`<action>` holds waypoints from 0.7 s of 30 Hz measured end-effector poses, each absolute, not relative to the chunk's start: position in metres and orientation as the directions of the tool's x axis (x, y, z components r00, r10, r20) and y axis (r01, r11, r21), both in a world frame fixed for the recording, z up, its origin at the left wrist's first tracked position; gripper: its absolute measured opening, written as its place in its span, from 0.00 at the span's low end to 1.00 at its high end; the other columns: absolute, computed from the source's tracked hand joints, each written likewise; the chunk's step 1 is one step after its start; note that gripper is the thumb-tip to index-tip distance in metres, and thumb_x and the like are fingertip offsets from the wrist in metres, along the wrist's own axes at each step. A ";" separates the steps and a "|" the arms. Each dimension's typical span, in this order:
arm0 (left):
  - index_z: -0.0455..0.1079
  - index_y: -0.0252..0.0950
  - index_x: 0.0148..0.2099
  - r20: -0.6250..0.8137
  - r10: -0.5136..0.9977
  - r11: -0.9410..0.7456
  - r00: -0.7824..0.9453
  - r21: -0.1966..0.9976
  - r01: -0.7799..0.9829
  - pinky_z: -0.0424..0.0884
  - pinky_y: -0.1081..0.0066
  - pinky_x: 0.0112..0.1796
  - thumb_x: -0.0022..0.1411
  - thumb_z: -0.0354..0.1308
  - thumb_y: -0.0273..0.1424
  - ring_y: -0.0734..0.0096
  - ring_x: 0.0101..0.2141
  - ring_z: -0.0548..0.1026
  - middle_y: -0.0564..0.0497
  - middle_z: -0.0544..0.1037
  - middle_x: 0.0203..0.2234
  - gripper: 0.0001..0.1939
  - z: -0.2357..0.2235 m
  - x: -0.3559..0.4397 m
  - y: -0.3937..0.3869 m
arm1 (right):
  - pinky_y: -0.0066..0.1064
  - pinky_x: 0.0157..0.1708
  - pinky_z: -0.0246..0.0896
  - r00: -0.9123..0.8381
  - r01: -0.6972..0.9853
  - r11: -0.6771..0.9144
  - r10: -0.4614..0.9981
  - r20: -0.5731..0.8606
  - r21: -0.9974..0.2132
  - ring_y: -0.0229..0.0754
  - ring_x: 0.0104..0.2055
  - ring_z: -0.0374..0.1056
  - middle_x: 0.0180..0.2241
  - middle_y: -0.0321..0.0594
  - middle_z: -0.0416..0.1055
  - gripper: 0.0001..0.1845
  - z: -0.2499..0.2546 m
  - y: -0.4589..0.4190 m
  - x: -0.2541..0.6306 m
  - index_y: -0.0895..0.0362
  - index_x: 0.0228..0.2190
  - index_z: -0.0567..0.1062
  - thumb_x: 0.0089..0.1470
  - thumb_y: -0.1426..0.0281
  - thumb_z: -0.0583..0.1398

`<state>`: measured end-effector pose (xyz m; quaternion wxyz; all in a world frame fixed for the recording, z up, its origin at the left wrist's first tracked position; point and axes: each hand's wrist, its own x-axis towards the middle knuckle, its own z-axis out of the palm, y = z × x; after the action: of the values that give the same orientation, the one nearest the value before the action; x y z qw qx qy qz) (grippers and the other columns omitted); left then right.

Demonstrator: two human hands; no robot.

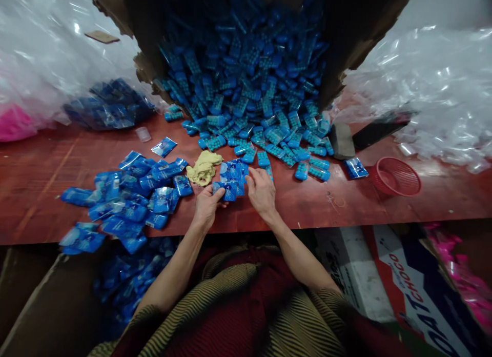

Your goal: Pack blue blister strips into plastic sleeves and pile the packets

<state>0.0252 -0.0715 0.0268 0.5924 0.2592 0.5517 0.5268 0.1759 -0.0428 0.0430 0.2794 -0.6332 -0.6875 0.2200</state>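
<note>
My left hand (206,205) is closed on a small blue sachet (226,190), thumb on top, at the front of a red-brown table (384,203). My right hand (261,190) rests just right of it, fingers bent over a small stack of blue sachets (232,171). Right behind the stack lies a crumpled yellow cloth (203,167). A heap of filled blue sachets (130,198) spreads to the left of my hands. Beyond, a tipped cardboard box (346,34) spills several blue blister strips (253,105) onto the table.
A small red plastic basket (395,176) sits at the right. Clear plastic bags (434,95) pile up at the back right and back left. A bag of blue sachets (109,105) lies far left. A printed carton (415,290) stands below the table edge.
</note>
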 end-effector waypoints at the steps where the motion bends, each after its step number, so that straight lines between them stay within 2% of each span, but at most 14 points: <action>1: 0.66 0.34 0.29 -0.363 0.917 0.299 -0.163 0.899 -0.321 0.65 0.78 0.16 0.40 0.67 0.36 0.78 0.15 0.68 0.56 0.72 0.16 0.17 0.026 0.026 -0.070 | 0.37 0.45 0.59 -0.044 0.630 0.087 0.996 0.077 -0.772 0.45 0.44 0.65 0.44 0.47 0.70 0.21 0.041 -0.043 0.178 0.58 0.50 0.70 0.59 0.63 0.51; 3: 0.67 0.33 0.28 -0.325 0.934 0.276 -0.149 0.921 -0.275 0.64 0.79 0.17 0.40 0.67 0.36 0.80 0.15 0.67 0.56 0.71 0.16 0.16 0.025 0.028 -0.068 | 0.33 0.39 0.62 -0.141 0.346 0.001 0.989 -0.051 -0.938 0.40 0.35 0.67 0.36 0.41 0.72 0.19 0.037 -0.043 0.178 0.58 0.43 0.74 0.54 0.60 0.56; 4: 0.67 0.33 0.27 -0.314 0.940 0.271 -0.138 0.927 -0.258 0.64 0.79 0.17 0.40 0.68 0.35 0.80 0.15 0.67 0.56 0.71 0.16 0.15 0.026 0.029 -0.068 | 0.31 0.35 0.62 -0.209 0.219 -0.071 0.971 -0.118 -0.973 0.38 0.31 0.66 0.31 0.39 0.72 0.18 0.034 -0.042 0.177 0.58 0.37 0.76 0.51 0.59 0.58; 6: 0.69 0.32 0.28 -0.325 0.940 0.288 -0.106 0.920 -0.266 0.64 0.79 0.17 0.40 0.68 0.35 0.80 0.15 0.67 0.55 0.72 0.16 0.15 0.028 0.031 -0.067 | 0.28 0.29 0.60 -0.283 0.044 -0.193 0.939 -0.197 -0.980 0.35 0.26 0.63 0.24 0.34 0.70 0.15 0.030 -0.042 0.175 0.59 0.28 0.75 0.47 0.59 0.60; 8: 0.70 0.32 0.28 -0.368 0.927 0.329 -0.073 0.890 -0.315 0.65 0.78 0.18 0.38 0.69 0.35 0.80 0.16 0.67 0.55 0.72 0.17 0.17 0.032 0.033 -0.067 | 0.26 0.26 0.56 -0.260 -0.036 -0.231 0.942 -0.214 -0.972 0.32 0.22 0.59 0.20 0.32 0.67 0.13 0.027 -0.043 0.171 0.59 0.23 0.73 0.44 0.61 0.60; 11: 0.71 0.32 0.29 -0.398 0.915 0.345 -0.073 0.862 -0.372 0.64 0.79 0.18 0.36 0.70 0.35 0.81 0.16 0.66 0.55 0.72 0.17 0.18 0.035 0.039 -0.067 | 0.25 0.25 0.54 -0.174 -0.030 -0.196 0.966 -0.188 -0.980 0.32 0.22 0.57 0.19 0.30 0.65 0.11 0.024 -0.045 0.169 0.58 0.21 0.71 0.44 0.62 0.60; 16: 0.73 0.32 0.34 -0.345 0.924 0.263 -0.165 0.886 -0.381 0.66 0.77 0.20 0.37 0.70 0.35 0.78 0.19 0.69 0.55 0.75 0.20 0.20 0.030 0.047 -0.066 | 0.25 0.24 0.52 -0.095 0.092 -0.124 0.987 -0.133 -0.988 0.33 0.23 0.55 0.19 0.30 0.62 0.13 0.021 -0.049 0.167 0.56 0.21 0.69 0.48 0.60 0.57; 21: 0.73 0.33 0.33 -0.343 0.919 0.242 -0.196 0.881 -0.407 0.66 0.77 0.20 0.38 0.69 0.35 0.77 0.19 0.69 0.55 0.75 0.20 0.18 0.028 0.052 -0.063 | 0.26 0.23 0.47 -0.041 0.206 -0.050 0.997 -0.060 -0.977 0.34 0.22 0.53 0.18 0.30 0.57 0.16 0.023 -0.052 0.164 0.55 0.19 0.63 0.53 0.59 0.53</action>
<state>0.0523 -0.0625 0.0275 0.5857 0.2427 0.5272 0.5658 0.1643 -0.0517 0.0226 0.4198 -0.5506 -0.5464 0.4711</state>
